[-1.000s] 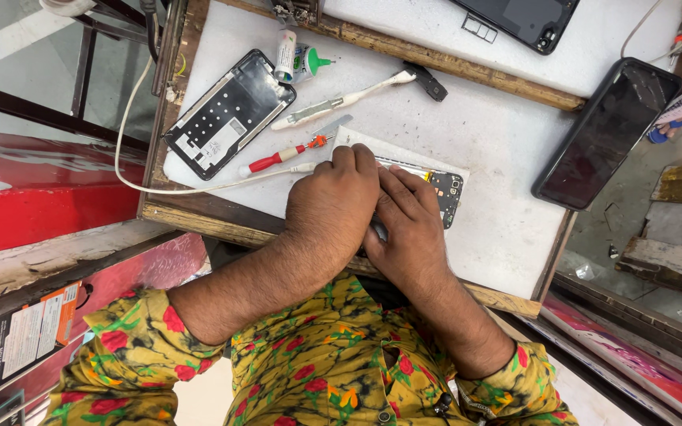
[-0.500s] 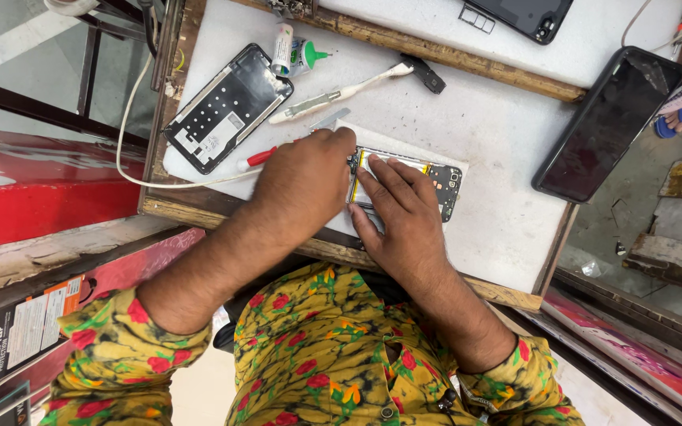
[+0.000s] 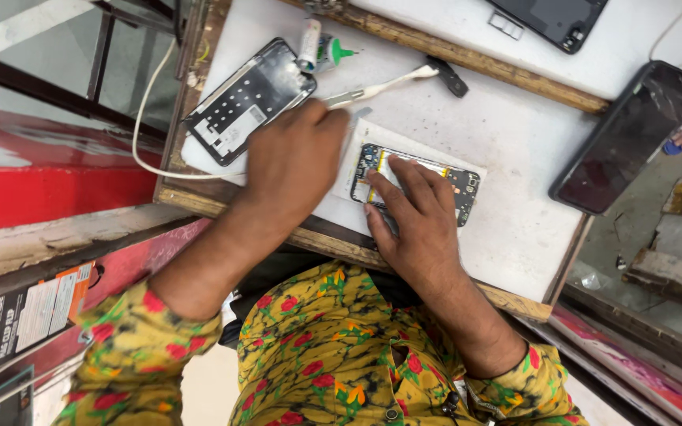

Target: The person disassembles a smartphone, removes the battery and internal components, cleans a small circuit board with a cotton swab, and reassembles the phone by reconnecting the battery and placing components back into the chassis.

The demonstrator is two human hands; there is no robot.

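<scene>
**benchguy:** On the white bench top [image 3: 515, 150], the opened phone [image 3: 416, 183] sits at about 6 o'clock, near the front edge. My right hand [image 3: 416, 217] lies flat on it, fingers spread, pinning not gripping. My left hand [image 3: 294, 162] is at 9 o'clock of it, curled loosely over something, can't tell what (the red pen from earlier is hidden now).

**fixit_42:** Handles how?

**benchguy:** Light, thin, stiff, and I'd guess fragile with the board exposed, so take it by the long edges. Half a second ago my left hand was half over the phone; it's slid toward the back cover [image 3: 248, 101] at 10 o'clock.
</scene>
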